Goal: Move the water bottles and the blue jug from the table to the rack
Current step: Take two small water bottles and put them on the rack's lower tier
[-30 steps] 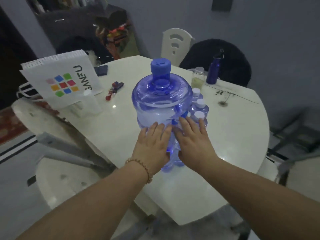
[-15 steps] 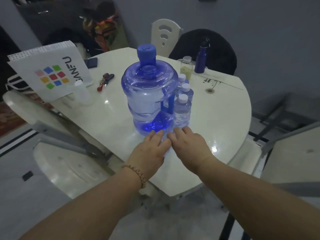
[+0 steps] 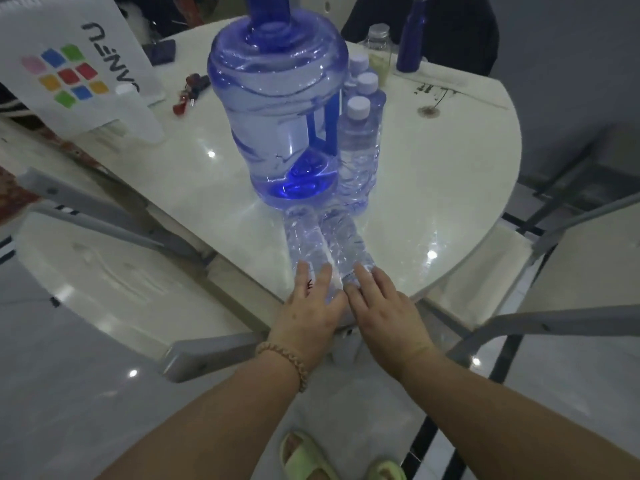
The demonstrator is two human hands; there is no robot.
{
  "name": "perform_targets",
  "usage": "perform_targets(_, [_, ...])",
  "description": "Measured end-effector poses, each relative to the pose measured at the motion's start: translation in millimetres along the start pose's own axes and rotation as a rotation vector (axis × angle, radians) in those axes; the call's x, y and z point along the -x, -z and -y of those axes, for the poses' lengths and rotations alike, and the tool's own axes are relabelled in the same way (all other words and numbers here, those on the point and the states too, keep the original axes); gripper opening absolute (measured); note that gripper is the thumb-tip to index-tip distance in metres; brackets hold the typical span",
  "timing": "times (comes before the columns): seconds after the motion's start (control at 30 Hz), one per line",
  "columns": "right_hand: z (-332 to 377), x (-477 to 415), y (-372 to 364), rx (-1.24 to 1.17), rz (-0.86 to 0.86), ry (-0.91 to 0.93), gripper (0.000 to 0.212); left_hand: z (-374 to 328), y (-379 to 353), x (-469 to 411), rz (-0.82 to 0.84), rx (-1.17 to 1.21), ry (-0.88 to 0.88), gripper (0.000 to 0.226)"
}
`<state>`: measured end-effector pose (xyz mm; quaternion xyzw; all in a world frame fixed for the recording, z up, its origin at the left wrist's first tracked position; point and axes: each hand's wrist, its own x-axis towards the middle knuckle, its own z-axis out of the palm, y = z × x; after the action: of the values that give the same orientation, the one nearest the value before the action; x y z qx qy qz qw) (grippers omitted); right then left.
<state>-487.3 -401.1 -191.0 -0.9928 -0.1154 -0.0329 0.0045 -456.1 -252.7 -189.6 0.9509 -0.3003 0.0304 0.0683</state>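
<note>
Bottles (image 3: 304, 237) within left grip (image 3: 311, 306), right grip (image 3: 384, 306)

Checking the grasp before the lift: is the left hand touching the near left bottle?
Touching. Head view: the left hand cups the top of the near left bottle, fingers down its side.

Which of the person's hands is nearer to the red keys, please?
Left. The left hand lies on one water bottle towards the keys; the right hand lies beyond it on the neighbouring bottle.
</note>
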Motion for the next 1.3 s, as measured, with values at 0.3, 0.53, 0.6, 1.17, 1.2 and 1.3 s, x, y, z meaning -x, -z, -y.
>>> perform_targets(0.3, [8.7,-18.1,-8.2,-0.147,-0.031,-0.129,0.042,0.1,-3.2,-19.3,-0.038,0.069,0.212,0.032])
perform_targets(0.53, [16.4,-47.2,-16.4,-0.055,0.192,-0.162,0.083,14.2,-9.1,-44.0,0.142,0.11,0.461,0.062])
perform_targets(0.6, [19.6,-50.7,-19.0,-0.03,0.205,-0.147,0.081,11.7,-15.3,-44.0,0.092,0.214,0.467,0.071])
perform_targets(1.17, [33.7,-33.9,-8.6,-0.111,0.214,-0.371,0.076,20.7,-11.3,-33.0,0.216,0.239,0.271,0.082])
perform_targets(1.2, [33.9,-24.9,-5.2,-0.125,0.21,-0.39,0.075,16.9,-9.7,-26.2,0.212,0.25,0.24,0.083])
perform_targets(1.3, [31.1,7.2,8.6,-0.141,0.205,-0.458,0.074,-5.8,-0.4,-9.0,0.198,0.311,0.166,0.078])
